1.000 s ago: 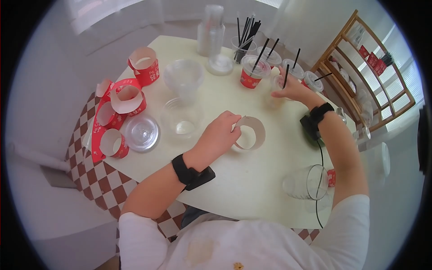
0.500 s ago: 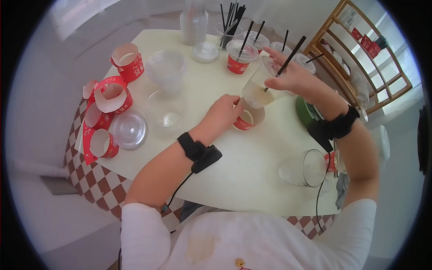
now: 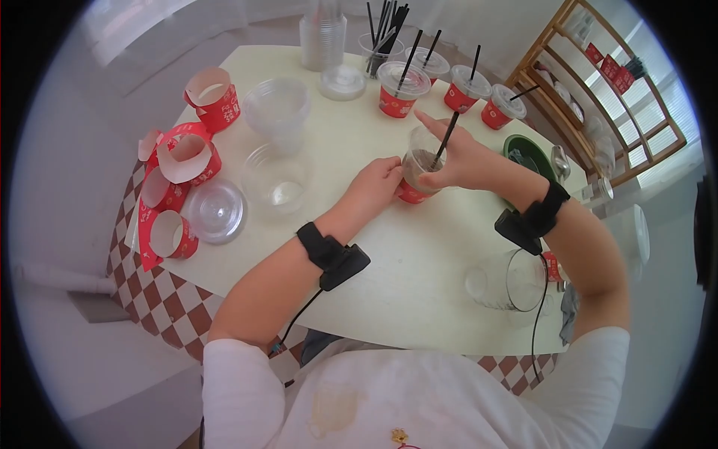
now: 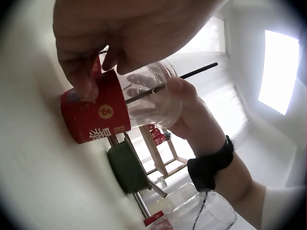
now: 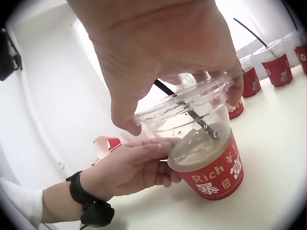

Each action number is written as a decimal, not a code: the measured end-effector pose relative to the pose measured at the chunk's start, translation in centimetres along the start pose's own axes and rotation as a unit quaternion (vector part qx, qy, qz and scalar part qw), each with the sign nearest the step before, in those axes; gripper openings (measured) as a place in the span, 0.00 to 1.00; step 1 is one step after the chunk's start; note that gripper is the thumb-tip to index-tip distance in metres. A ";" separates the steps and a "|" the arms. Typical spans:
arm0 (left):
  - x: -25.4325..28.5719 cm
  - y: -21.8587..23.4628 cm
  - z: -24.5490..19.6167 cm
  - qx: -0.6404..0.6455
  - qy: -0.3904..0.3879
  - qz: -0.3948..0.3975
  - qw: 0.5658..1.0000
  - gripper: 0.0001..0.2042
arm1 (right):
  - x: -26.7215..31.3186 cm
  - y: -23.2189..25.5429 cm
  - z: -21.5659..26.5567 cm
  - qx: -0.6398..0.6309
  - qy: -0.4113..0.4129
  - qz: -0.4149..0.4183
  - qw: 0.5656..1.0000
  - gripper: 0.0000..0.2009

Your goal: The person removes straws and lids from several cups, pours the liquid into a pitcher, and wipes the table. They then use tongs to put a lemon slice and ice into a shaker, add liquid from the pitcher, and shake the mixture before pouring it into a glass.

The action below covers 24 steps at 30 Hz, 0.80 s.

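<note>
In the head view my left hand [image 3: 372,188] pinches a red paper cup sleeve [image 4: 98,120] at its edge, low over the pale table [image 3: 359,277]. My right hand [image 3: 467,161] grips a clear plastic cup [image 5: 158,125] from above, thumb and fingers spread around its lidded rim. The cup's lower part sits inside the sleeve, nearly upright, with cloudy liquid showing through the wall. A black straw [image 3: 447,138] leans out through the lid. Gold and white lettering marks the sleeve's front in the right wrist view.
Several lidded cups in red sleeves, one nearest [image 3: 396,106], stand at the back right. A green bowl [image 3: 511,173] and glass pitcher [image 3: 525,280] are right. Loose sleeves [image 3: 213,101], a stack of lids [image 3: 217,212] and clear cups [image 3: 277,112] lie left. Behind stands a straw holder [image 3: 374,60].
My right hand has brought the clear cup from the back right toward my left hand, tilted it, then lowered it into the sleeve. The left hand keeps hold of the sleeve.
</note>
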<state>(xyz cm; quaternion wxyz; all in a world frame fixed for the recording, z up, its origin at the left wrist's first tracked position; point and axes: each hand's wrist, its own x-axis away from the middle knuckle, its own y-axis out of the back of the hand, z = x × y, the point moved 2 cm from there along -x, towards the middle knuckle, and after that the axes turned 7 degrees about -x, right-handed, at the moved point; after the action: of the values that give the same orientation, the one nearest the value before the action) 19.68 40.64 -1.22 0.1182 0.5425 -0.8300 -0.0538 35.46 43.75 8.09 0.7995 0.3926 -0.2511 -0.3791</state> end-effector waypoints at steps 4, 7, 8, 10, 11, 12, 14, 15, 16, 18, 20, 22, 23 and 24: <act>-0.5 -1.3 0.6 0.033 -0.032 -0.039 0.998 0.20 | -0.2 0.0 -1.7 0.034 -0.023 0.004 0.999 0.53; 0.0 -2.1 -0.6 0.031 -0.043 -0.056 0.997 0.22 | -1.2 0.7 -4.1 0.037 -0.027 -0.037 0.998 0.54; 0.4 -2.2 -1.3 0.025 -0.048 -0.050 0.997 0.23 | -1.5 1.2 -4.8 0.033 -0.026 -0.057 0.997 0.54; 1.4 -2.4 -1.8 0.022 -0.056 -0.016 0.998 0.21 | -2.2 2.3 -6.1 0.061 -0.081 -0.062 0.993 0.52; 2.2 -2.6 -2.1 0.020 -0.060 0.002 0.998 0.21 | -2.5 2.9 -6.6 0.048 -0.106 -0.063 0.991 0.51; 3.2 -2.7 -2.5 0.025 -0.076 0.017 0.997 0.20 | -2.8 3.4 -7.1 0.035 -0.130 -0.065 0.989 0.50; 5.6 -2.7 -3.3 0.033 -0.107 0.046 0.993 0.20 | -4.0 4.1 -8.8 0.060 -0.108 -0.094 0.988 0.50; 6.9 -2.5 -3.6 0.018 -0.117 0.061 0.991 0.19 | -4.6 4.5 -9.7 0.055 -0.118 -0.094 0.987 0.51; 8.3 -2.1 -3.6 0.003 -0.127 0.076 0.989 0.19 | -5.3 4.8 -10.6 0.049 -0.127 -0.094 0.986 0.53; 10.8 -1.4 -2.8 -0.014 -0.139 0.086 0.986 0.18 | -6.8 4.8 -12.4 0.067 -0.124 -0.121 0.983 0.53; 13.2 -0.6 -1.7 -0.020 -0.144 0.075 0.987 0.18 | -7.6 5.1 -12.7 0.069 -0.119 -0.130 0.982 0.53; 15.3 0.0 -0.2 -0.010 -0.086 0.033 0.996 0.18 | -8.1 5.4 -12.4 0.053 -0.114 -0.120 0.985 0.53; 16.2 0.2 0.6 -0.005 -0.057 0.012 0.998 0.17 | -8.3 5.4 -12.4 0.054 -0.107 -0.127 0.985 0.53; 17.0 0.3 1.2 0.009 -0.049 -0.004 0.999 0.17 | -8.4 5.4 -12.4 0.054 -0.101 -0.134 0.984 0.53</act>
<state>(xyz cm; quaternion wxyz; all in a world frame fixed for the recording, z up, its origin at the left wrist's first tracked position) 12.58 25.21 0.00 0.0721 0.5432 -0.8333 -0.0735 41.39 58.12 4.57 0.6894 0.4250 -0.2960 -0.5065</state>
